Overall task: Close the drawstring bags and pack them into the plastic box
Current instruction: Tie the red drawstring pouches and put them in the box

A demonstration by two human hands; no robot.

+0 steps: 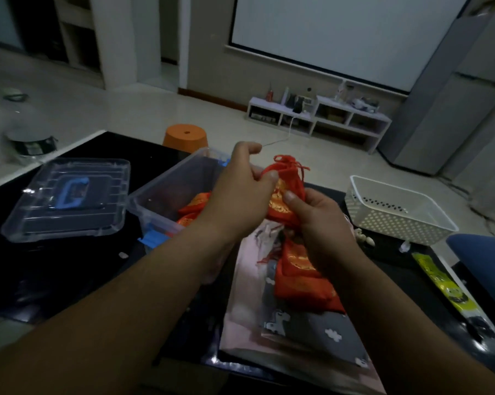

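"Red drawstring bags: how many do you count?"
"One held bag (283, 195), raised between both hands just right of the clear plastic box (160, 189). The left hand (240, 189) pinches its gathered neck; the right hand (317, 220) grips its body with curled fingers. Two packed bags (193, 205) seem to lie inside the box, partly behind the left wrist. Loose bags (300, 276) lie under the right forearm; I cannot tell how many."
"Around them?"
"One clear lid (66, 198) left of the box, one white basket (397, 220) on the right, one orange stool (186, 137) beyond the black table (69, 275)."

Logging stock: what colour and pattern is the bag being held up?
Red with a gold pattern; the bag shows best in the head view.
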